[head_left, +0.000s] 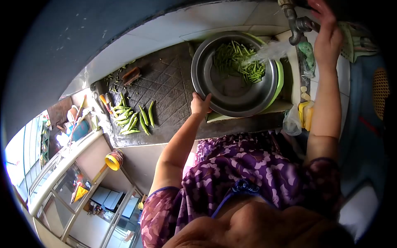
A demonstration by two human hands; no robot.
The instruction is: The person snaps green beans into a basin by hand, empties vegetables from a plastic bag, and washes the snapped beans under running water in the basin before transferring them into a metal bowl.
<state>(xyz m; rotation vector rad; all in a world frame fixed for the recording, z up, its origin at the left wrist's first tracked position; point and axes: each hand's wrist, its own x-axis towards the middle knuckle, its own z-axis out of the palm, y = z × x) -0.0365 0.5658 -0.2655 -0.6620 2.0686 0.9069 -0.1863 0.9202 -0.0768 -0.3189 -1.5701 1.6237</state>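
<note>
A wide metal basin [258,108] holds cut green pods [237,56] and water. My left hand [200,104] grips its near-left rim, with the thumb over the edge. Water runs from the metal tap [294,25] into the basin's right side. My right hand [328,35] is raised beside the tap, its fingers stretched out toward the frame's top edge; contact with the tap is hard to make out. Left of the basin, whole green pods [126,118] lie on the dark counter [171,87].
Under the basin shows a light-green rim [280,78]. A brown block [131,76] and plant scraps lie on the counter's far side. Right of the basin are a green scrubber [306,51], a plastic bag [292,120] and a yellow item [307,113]. A yellow container [113,160] is at lower left.
</note>
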